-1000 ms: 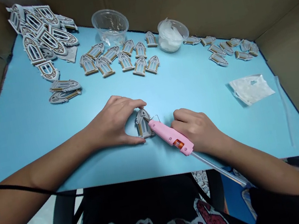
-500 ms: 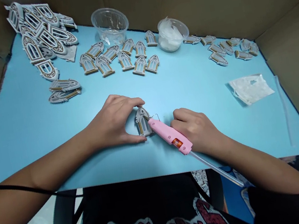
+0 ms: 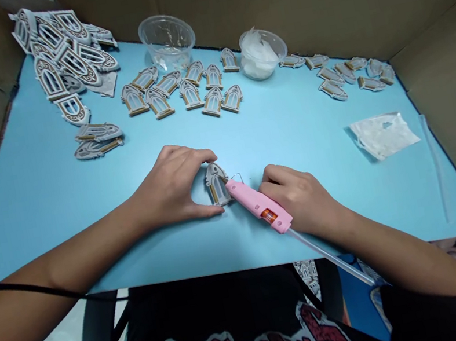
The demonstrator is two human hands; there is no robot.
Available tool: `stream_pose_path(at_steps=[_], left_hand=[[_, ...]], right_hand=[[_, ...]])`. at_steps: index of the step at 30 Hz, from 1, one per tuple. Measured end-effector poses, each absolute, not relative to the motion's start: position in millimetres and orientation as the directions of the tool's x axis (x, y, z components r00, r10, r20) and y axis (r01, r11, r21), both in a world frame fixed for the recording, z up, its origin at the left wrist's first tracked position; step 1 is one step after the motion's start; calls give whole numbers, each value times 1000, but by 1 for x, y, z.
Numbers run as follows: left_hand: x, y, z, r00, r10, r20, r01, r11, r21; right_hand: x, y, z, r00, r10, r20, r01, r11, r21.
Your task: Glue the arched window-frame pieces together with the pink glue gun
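A small arched window ornament [image 3: 217, 185], grey-white with gold sides, lies on the blue table in front of me. My left hand [image 3: 181, 181] grips it between thumb and fingers, the thumb at its base and the fingers at its pointed top. In my right hand [image 3: 296, 193] is a pink hot glue gun [image 3: 258, 203], fingers wrapped round the handle. Its tip meets the right side of the ornament; the exact contact is hidden by the gun's front. A clear glue stick [image 3: 332, 258] sticks out from the gun's back end.
Several similar ornaments [image 3: 190, 93] lie beyond my hands, others [image 3: 333, 90] at the far right. Larger arched frames [image 3: 68, 63] are piled at the back left. Two clear tubs [image 3: 167, 40] [image 3: 260, 65] stand behind. A white plastic bag [image 3: 383, 134] lies right; a black cable [image 3: 37, 289] crosses my left forearm.
Both hands, the ornament and the glue gun keep almost the same places. Only a very slight shift of the whole view shows.
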State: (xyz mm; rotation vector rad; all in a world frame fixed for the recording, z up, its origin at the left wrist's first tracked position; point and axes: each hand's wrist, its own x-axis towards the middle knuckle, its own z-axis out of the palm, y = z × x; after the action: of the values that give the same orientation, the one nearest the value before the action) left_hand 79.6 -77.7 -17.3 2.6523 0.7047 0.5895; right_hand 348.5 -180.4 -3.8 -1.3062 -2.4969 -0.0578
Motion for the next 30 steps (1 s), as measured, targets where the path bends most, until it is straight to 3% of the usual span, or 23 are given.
stream_pose_path(at_steps=[30], left_hand=[[80,-79,-19,783,495,377,381,-860,339]], right_hand=[[348,-181,-3,-507,817,275,814,559,-161]])
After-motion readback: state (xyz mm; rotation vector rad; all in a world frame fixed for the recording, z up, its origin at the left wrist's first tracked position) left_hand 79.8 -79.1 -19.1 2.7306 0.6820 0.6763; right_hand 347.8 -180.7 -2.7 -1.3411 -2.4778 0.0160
